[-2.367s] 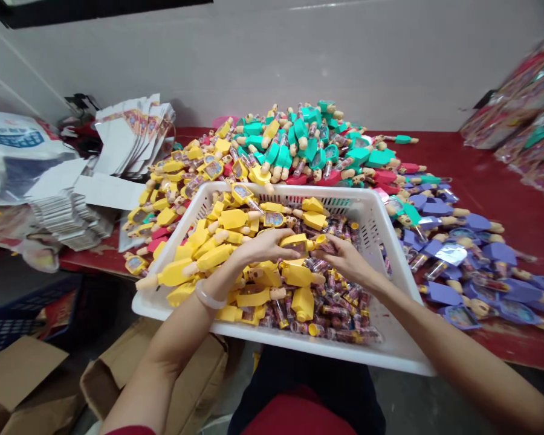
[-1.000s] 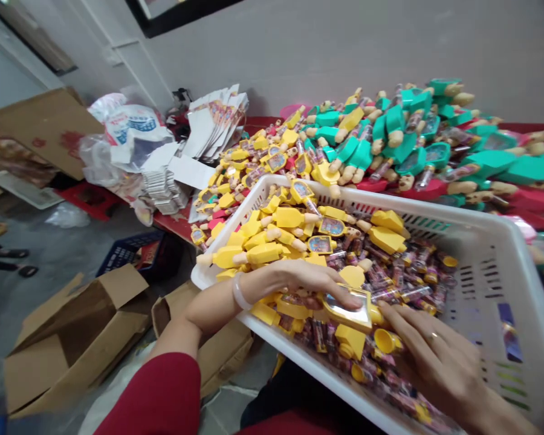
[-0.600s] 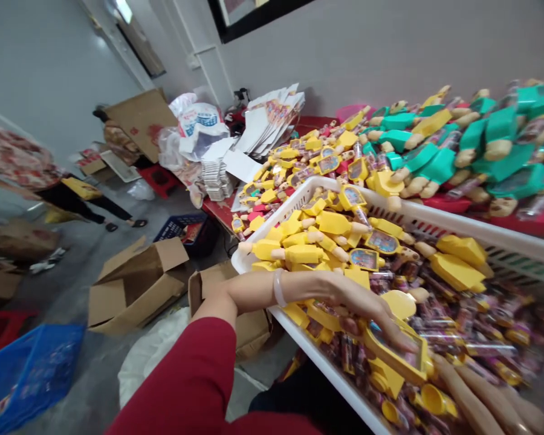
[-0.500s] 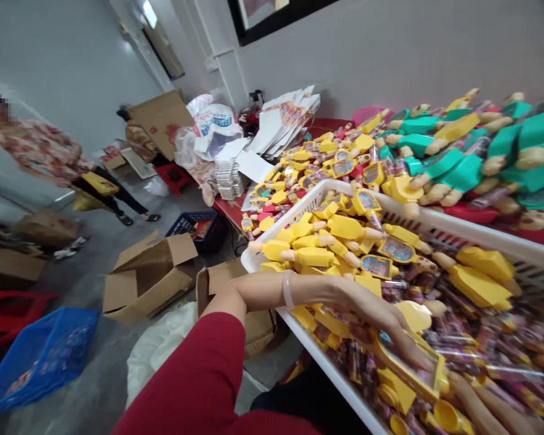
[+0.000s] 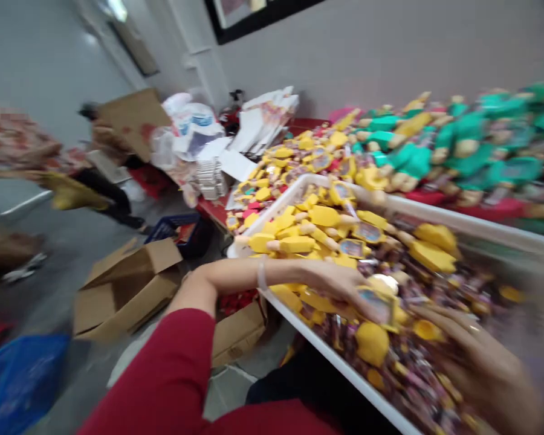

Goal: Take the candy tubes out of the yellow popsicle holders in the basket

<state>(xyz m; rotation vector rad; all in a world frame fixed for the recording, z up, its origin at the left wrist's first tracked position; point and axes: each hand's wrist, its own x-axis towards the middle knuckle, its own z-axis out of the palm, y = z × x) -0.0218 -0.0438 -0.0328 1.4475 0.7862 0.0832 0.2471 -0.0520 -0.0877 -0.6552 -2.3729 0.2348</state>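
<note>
Over the white plastic basket (image 5: 335, 368), my left hand (image 5: 342, 289) grips a yellow toy with a clear window (image 5: 377, 307), fingers laid along its near side. My right hand (image 5: 485, 356) is just right of that toy, low over the basket's contents. Motion smears its fingers, and I cannot tell whether they touch the toy or hold anything. Several yellow toys with pale stick-like ends (image 5: 299, 244) are heaped at the basket's left end. Small clear tubes with purplish contents and yellow parts (image 5: 417, 374) fill the nearer part.
Behind the basket, green toys (image 5: 417, 158) and more yellow ones cover a red table. White printed cards (image 5: 265, 121) are stacked further left. Open cardboard boxes (image 5: 122, 290) and a blue basket (image 5: 22, 380) stand on the floor. Another person (image 5: 22, 145) is at far left.
The view has swung right. My right hand has come further into view from the lower right corner, its fingers at the right of the yellow toy. My left hand stays on the toy.
</note>
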